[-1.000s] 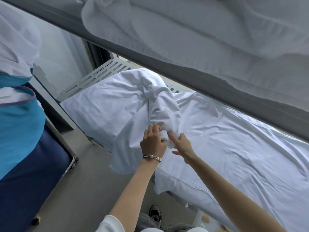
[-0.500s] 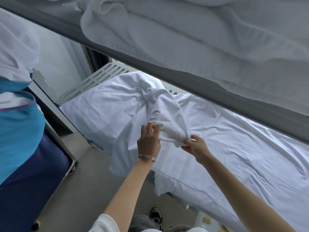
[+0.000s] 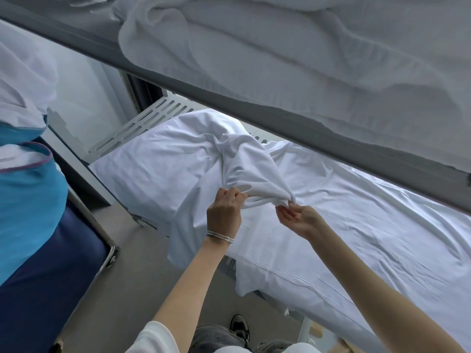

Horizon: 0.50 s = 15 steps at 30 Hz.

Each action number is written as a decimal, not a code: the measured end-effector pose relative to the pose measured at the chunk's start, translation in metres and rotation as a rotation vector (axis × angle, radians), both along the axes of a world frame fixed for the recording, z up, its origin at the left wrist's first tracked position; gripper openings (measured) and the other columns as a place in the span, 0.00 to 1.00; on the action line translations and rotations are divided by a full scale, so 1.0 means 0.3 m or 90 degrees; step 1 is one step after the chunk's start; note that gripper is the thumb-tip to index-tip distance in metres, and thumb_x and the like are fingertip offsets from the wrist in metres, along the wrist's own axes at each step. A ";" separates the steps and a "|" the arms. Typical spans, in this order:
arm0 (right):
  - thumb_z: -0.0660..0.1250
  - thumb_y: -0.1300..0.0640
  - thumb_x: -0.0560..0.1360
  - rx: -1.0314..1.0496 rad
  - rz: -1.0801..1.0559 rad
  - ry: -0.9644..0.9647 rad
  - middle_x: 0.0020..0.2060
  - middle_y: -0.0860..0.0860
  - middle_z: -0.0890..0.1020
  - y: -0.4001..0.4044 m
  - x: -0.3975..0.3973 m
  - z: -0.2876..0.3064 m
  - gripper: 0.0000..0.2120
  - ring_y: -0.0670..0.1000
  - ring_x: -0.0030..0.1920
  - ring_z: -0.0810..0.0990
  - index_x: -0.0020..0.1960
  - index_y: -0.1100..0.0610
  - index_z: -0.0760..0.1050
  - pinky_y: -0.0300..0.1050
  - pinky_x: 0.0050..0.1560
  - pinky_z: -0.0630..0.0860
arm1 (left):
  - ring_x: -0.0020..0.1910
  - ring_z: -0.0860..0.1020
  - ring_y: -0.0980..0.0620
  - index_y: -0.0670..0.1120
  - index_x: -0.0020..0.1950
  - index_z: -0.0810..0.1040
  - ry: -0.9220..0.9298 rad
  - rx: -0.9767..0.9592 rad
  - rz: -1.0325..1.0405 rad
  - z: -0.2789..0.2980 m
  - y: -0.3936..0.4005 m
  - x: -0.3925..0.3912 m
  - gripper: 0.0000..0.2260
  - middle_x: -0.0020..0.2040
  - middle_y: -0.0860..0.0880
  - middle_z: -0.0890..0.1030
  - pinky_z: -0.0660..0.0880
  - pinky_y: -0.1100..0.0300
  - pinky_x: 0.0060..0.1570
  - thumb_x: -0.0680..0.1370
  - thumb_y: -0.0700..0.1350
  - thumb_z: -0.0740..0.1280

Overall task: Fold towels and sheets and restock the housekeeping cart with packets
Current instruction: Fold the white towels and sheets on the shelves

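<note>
— So where is the sheet (image 3: 251,171) right now?

— Bunched up on the lower bunk (image 3: 369,225), over the pillow (image 3: 158,161) end, with one flap hanging off the near edge toward the floor (image 3: 132,276).

— And the hands?

— Both are on one rolled edge of it. The left hand (image 3: 224,215), bangle (image 3: 220,236) at the wrist, has its fingers curled tight on the cloth. The right hand (image 3: 299,219) sits palm up, fingertips pinching the same edge, just beside the left.

— Is the cloth taut between them?

— Only a short, sagging stretch runs between the two grips.

— Anything above?

— The upper bunk's grey rail (image 3: 280,118) crosses the view, with white bedding (image 3: 305,54) heaped on it.

— And on the left?

— A cart (image 3: 51,263) with blue fabric and a metal frame, white linen on top.
</note>
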State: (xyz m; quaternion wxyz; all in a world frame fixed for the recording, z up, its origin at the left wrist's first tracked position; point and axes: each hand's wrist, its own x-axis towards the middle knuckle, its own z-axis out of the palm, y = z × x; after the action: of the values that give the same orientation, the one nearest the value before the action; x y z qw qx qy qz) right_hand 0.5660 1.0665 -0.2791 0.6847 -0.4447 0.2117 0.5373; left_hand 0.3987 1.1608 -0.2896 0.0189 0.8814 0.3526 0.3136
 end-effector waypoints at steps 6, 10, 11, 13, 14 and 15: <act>0.56 0.71 0.78 -0.010 0.188 -0.496 0.36 0.55 0.74 0.007 0.038 0.009 0.14 0.53 0.35 0.75 0.44 0.53 0.60 0.42 0.40 0.71 | 0.35 0.76 0.45 0.48 0.41 0.82 -0.019 -0.051 0.033 0.054 0.050 -0.023 0.16 0.37 0.49 0.78 0.70 0.60 0.20 0.64 0.28 0.68; 0.56 0.64 0.80 -0.169 0.566 -1.166 0.34 0.59 0.74 -0.017 0.161 0.047 0.10 0.57 0.34 0.66 0.47 0.52 0.57 0.44 0.35 0.59 | 0.34 0.76 0.44 0.45 0.40 0.82 -0.030 -0.097 0.031 0.069 0.025 -0.011 0.13 0.37 0.48 0.78 0.72 0.59 0.20 0.63 0.29 0.72; 0.57 0.63 0.80 -0.168 0.543 -1.170 0.35 0.60 0.75 -0.015 0.169 0.047 0.10 0.58 0.35 0.68 0.48 0.51 0.57 0.46 0.37 0.61 | 0.34 0.76 0.44 0.45 0.40 0.82 -0.040 -0.119 0.031 0.068 0.013 0.004 0.12 0.36 0.47 0.78 0.73 0.58 0.20 0.64 0.29 0.72; 0.60 0.63 0.79 -0.135 0.380 -1.012 0.39 0.56 0.75 -0.016 0.149 0.044 0.11 0.57 0.37 0.72 0.51 0.52 0.59 0.47 0.38 0.67 | 0.33 0.77 0.43 0.45 0.41 0.83 -0.070 -0.169 0.045 0.062 -0.005 0.025 0.15 0.36 0.46 0.78 0.75 0.57 0.24 0.63 0.27 0.71; 0.63 0.63 0.78 -0.102 0.308 -0.856 0.41 0.55 0.75 -0.020 0.131 0.038 0.12 0.54 0.39 0.74 0.54 0.54 0.61 0.45 0.39 0.70 | 0.34 0.77 0.42 0.45 0.42 0.83 -0.086 -0.194 0.055 0.059 -0.005 0.030 0.16 0.36 0.46 0.78 0.75 0.57 0.26 0.62 0.27 0.69; 0.65 0.62 0.76 -0.068 0.278 -0.695 0.43 0.54 0.75 -0.030 0.112 0.025 0.15 0.52 0.41 0.76 0.56 0.55 0.61 0.44 0.41 0.73 | 0.35 0.77 0.42 0.46 0.43 0.84 -0.100 -0.219 0.064 0.058 -0.003 0.031 0.17 0.37 0.46 0.79 0.75 0.57 0.28 0.62 0.26 0.68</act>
State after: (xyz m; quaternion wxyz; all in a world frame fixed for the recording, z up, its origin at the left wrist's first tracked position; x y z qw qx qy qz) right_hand 0.5997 1.0576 -0.2717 0.5446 -0.7240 -0.2415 0.3478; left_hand 0.4078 1.1601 -0.2723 0.1808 0.8196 0.4417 0.3169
